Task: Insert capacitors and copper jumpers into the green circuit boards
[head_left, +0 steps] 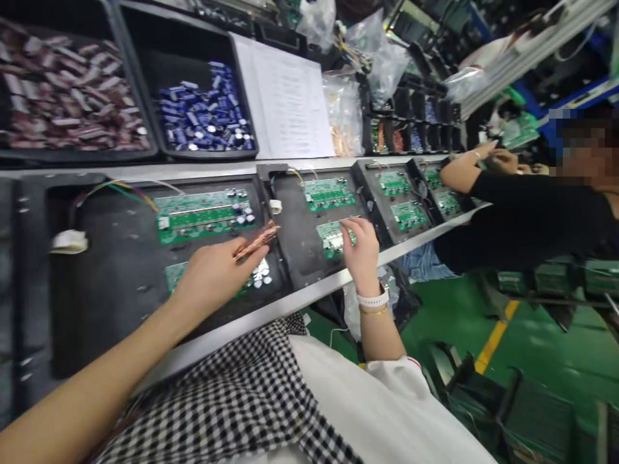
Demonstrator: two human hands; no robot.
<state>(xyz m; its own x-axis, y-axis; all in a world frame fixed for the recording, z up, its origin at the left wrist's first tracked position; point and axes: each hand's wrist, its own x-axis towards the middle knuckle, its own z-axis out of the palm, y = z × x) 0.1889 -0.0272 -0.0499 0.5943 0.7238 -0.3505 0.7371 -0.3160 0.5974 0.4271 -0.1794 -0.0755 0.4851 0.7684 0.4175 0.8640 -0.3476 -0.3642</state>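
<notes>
Electronics assembly line in a factory, green circuit boards (204,215) in black carriers along a metal conveyor rail (309,293), bins of blue capacitors (206,119) on a shelf, green painted floor (532,348), co-worker (532,212) seated alongside

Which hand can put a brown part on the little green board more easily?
Probably the left hand: it holds the brown parts. The right hand already rests on that board.

Seven green circuit boards (204,215), I think; two parts bins (193,90); one paper sheet (287,96); three black carriers (309,245).
</notes>
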